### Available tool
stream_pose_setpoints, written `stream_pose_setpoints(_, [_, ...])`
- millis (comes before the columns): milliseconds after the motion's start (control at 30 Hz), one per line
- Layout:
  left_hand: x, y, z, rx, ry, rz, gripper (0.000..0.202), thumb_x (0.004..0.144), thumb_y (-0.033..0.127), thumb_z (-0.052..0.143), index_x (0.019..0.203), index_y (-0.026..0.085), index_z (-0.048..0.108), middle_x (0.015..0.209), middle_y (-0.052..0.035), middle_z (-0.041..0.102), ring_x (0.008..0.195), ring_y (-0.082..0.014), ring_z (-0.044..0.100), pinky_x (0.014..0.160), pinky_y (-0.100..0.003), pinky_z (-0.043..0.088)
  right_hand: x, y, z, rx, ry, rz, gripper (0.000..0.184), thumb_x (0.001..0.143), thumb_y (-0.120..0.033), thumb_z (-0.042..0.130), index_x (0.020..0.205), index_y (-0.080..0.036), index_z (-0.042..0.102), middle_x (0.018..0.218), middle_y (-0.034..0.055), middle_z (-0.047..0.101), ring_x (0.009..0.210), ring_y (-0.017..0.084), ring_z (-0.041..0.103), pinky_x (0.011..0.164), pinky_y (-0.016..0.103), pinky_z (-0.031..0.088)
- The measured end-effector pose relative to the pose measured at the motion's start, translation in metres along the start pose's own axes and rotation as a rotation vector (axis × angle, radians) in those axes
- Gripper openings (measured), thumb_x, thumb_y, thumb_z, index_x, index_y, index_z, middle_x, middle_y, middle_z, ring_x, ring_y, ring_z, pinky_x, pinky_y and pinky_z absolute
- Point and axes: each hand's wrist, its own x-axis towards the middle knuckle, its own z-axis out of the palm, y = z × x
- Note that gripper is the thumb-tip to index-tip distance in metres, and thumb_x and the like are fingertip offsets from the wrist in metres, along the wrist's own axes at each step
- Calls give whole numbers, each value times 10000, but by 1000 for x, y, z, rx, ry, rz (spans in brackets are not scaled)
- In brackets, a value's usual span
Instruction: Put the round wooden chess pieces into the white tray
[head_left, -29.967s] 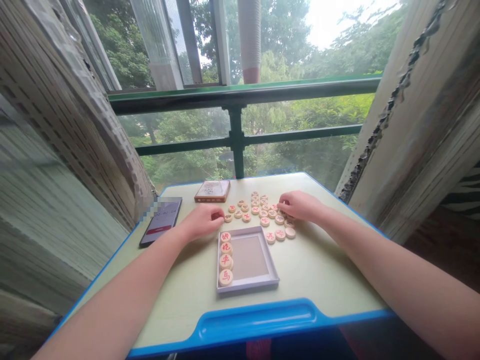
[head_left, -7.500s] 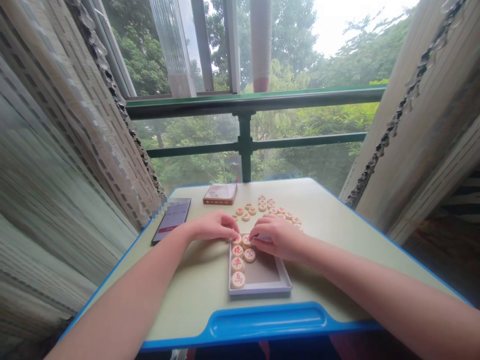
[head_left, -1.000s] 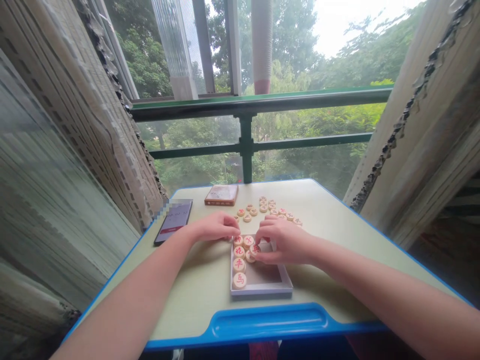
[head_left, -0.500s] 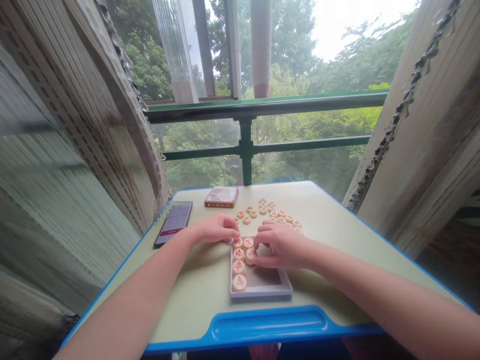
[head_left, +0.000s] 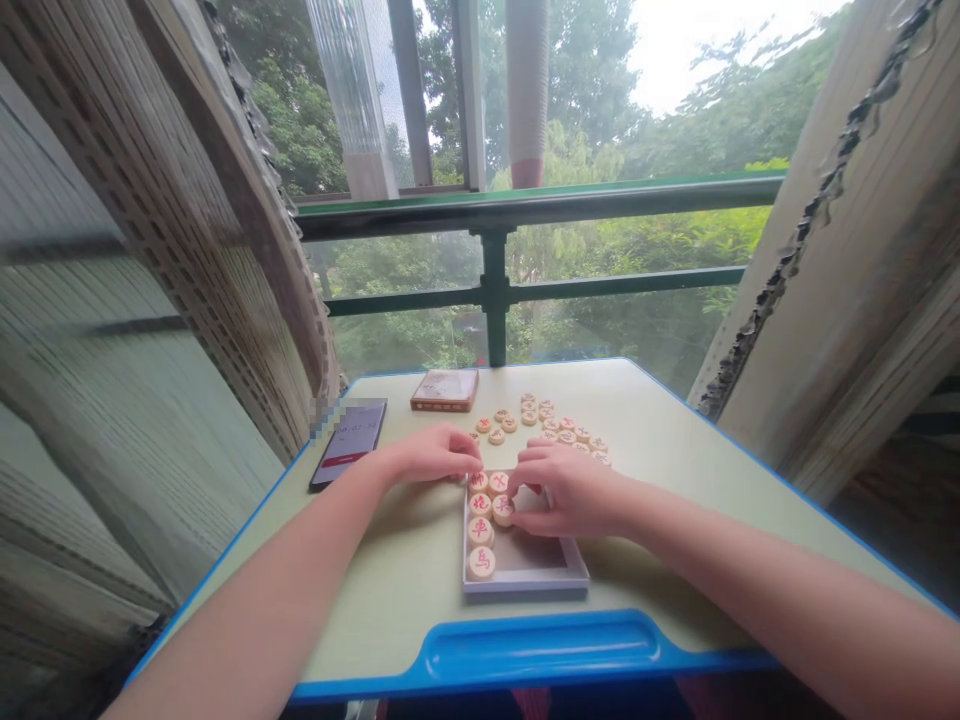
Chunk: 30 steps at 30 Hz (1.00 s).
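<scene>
A shallow grey box (head_left: pixel 559 578) lies on the pale green table (head_left: pixel 375 590) in front of me. Several round wooden chess pieces with red characters (head_left: pixel 481 531) stand in it along its left side. My left hand (head_left: pixel 431 455) rests at the box's far left corner, fingers curled with the tips at the rim. My right hand (head_left: pixel 566 490) is over the far part of the box, fingers pinched at a piece beside the second column. What either hand holds is hidden. More loose pieces (head_left: pixel 551 425) lie scattered beyond the box.
A phone (head_left: pixel 351 438) with a lit screen lies at the table's left edge. A flat brown box lid (head_left: pixel 445 390) sits at the far side. The blue table lip (head_left: pixel 540 650) is nearest me. Woven blinds hang on both sides, with a green window rail behind.
In the last second both hands stay at the far end of the box; my right hand's fingers shift slightly over the pieces. Since 30 s ago a second column of pieces has appeared in the box.
</scene>
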Motion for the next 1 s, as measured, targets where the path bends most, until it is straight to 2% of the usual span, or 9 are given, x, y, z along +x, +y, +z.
stream_pose_setpoints(167, [0, 1, 0, 43, 21, 17, 319, 698, 428, 580, 818, 144, 663, 701, -16, 596, 636, -132, 492, 568, -231, 357, -2, 6, -3, -32, 81, -11, 137, 773, -273, 569, 803, -172, 657, 667, 26, 566, 653, 140, 474, 620, 259, 370])
stream_pose_setpoints(333, [2, 0, 6, 71, 95, 16, 321, 709, 441, 565, 766, 135, 644, 655, -6, 571, 594, -123, 461, 550, -238, 342, -3, 19, -7, -120, 179, 194, 159, 800, -241, 513, 708, -168, 620, 660, 28, 564, 652, 137, 483, 625, 256, 368])
stream_pose_setpoints(500, [6, 1, 11, 114, 345, 112, 324, 766, 438, 513, 774, 140, 640, 711, -17, 608, 650, -139, 504, 591, -243, 376, -1, 31, -6, -154, 173, 343, 139, 781, -213, 501, 705, -170, 609, 697, 31, 585, 689, 142, 505, 634, 249, 374])
stream_pose_setpoints(567, [7, 1, 10, 155, 453, 134, 331, 780, 438, 505, 821, 145, 651, 778, -39, 643, 706, -160, 545, 624, -250, 405, 0, 34, -6, -170, 165, 395, 145, 776, -208, 486, 720, -174, 616, 726, 38, 600, 722, 151, 520, 642, 249, 373])
stream_pose_setpoints(633, [8, 1, 10, 220, 513, 173, 350, 791, 449, 501, 878, 151, 662, 891, -68, 664, 809, -189, 578, 697, -269, 436, 0, 34, -9, -182, 137, 459, 169, 775, -213, 464, 750, -185, 629, 770, 39, 621, 732, 154, 535, 631, 249, 366])
stream_pose_setpoints(700, [10, -1, 11, 274, 514, 225, 392, 810, 467, 480, 971, 159, 664, 1046, -91, 646, 965, -218, 570, 835, -304, 437, 0, 32, -13, -201, 63, 527, 198, 769, -233, 449, 786, -204, 644, 790, 34, 641, 706, 155, 546, 595, 249, 348])
stream_pose_setpoints(800, [14, -5, 15, 257, 449, 245, 481, 857, 504, 388, 1096, 168, 636, 1247, -91, 563, 1169, -234, 482, 1028, -351, 331, -1, 29, -21, -237, -66, 586, 245, 744, -264, 448, 846, -225, 667, 794, 36, 663, 698, 170, 562, 559, 249, 325])
stream_pose_setpoints(900, [15, -6, 19, 115, 375, 194, 565, 877, 553, 298, 1167, 171, 596, 1320, -73, 510, 1228, -230, 440, 1073, -366, 291, -2, 27, -23, -233, -137, 595, 270, 709, -266, 457, 854, -217, 679, 807, 51, 677, 723, 192, 575, 559, 253, 329])
stream_pose_setpoints(1000, [13, -5, 20, -31, 341, 169, 609, 870, 595, 268, 1158, 172, 597, 1266, -74, 560, 1183, -233, 486, 1055, -380, 322, -1, 27, -22, -201, -170, 600, 241, 678, -234, 463, 784, -209, 678, 790, 50, 679, 705, 187, 578, 554, 248, 341])
